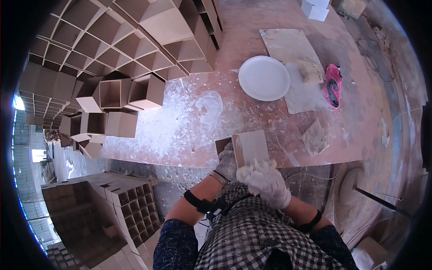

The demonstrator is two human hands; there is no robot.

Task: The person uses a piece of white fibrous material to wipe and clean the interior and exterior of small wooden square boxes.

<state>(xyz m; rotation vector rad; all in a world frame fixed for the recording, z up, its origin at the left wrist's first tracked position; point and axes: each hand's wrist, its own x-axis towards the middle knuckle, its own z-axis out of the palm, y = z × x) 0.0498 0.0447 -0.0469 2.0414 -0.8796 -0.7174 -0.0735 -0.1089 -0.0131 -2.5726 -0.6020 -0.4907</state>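
Note:
A small open wooden box is tilted at the table's near edge, in front of my body. My left hand, in a grey knit glove, grips it at its left, with some fingers hidden by the open side. My right hand, in a whitish glove, is closed around a crumpled pale wad, perhaps a cloth or sponge. That wad presses at the box's near edge. Beyond the box, a white round plate rests on the table.
Stacked open wooden boxes fill the table's left side. Right of the plate lie a stained board, a pale sponge-like block, a pink-and-black item and a crumpled piece. More boxes stand low at left.

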